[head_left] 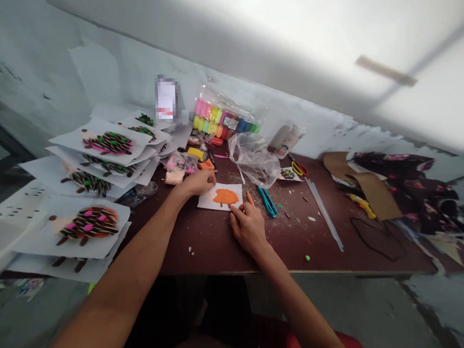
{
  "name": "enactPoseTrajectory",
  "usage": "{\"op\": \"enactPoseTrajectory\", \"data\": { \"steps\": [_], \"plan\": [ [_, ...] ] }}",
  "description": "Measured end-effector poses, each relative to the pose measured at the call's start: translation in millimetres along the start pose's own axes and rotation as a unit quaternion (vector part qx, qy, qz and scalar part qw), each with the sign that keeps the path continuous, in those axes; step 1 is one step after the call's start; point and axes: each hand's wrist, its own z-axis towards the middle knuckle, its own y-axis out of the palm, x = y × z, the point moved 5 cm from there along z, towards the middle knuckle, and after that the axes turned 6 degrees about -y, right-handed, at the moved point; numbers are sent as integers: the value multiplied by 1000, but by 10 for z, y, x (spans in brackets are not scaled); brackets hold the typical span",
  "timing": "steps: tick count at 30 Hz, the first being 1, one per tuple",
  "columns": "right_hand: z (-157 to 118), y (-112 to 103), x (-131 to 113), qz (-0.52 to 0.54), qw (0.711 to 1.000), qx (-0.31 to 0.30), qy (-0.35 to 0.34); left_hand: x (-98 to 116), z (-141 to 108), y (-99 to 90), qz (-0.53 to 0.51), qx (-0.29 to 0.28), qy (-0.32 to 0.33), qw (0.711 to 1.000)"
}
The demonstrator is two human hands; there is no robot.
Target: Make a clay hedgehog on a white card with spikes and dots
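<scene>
White rectangular paper card (pixel 234 189) with a flat orange clay shape (pixel 225 196), between two hands

Location: flat on the dark red-brown bench (pixel 215 250), to the right of the left hand (pixel 202 182) and just ahead of the right hand (pixel 249 223). Small brown pieces at the shape's lower edge.

Left hand: at the card's upper left corner, fingers bent and drawn together; whether they pinch anything cannot be told.

Right hand: partly open, fingers loosely bent, fingertips at the card's lower right corner. A slim orange item shows by the fingers, too small to identify.

Near the left hand: pale peach clay lump (pixel 175 177), just to its left; orange clay lump (pixel 206 165) and yellow clay block (pixel 196 154), beyond it.

Left of the left hand: overlapping white paper sheets (pixel 71 140) bearing hedgehog-like clay figures with dark spines, some dotted pink or green.

Beyond both hands: clear pack of multicoloured clay pieces (pixel 224 118); crumpled transparent plastic bag (pixel 256 160).

Right of the right hand: teal plastic-handled tool (pixel 268 201), near; small white card with a dark green pattern (pixel 289 175); scissors with red and yellow handles (pixel 300 168); long translucent sticks (pixel 325 216); small green ball (pixel 307 257); farthest off, dark floral cloth (pixel 403 188).
</scene>
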Motion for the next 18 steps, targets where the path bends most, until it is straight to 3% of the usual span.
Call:
{"op": "enactPoseTrajectory", "data": {
  "steps": [8, 18],
  "plan": [
    [41, -39, -47, 7, 1000, -18, -22, 7, -3, -6, -6, 6, 1, 1000],
    [26, 8, -7, 11, 999, -36, 8, 24, -17, -17, 7, 7, -10, 1000]
  ]
}}
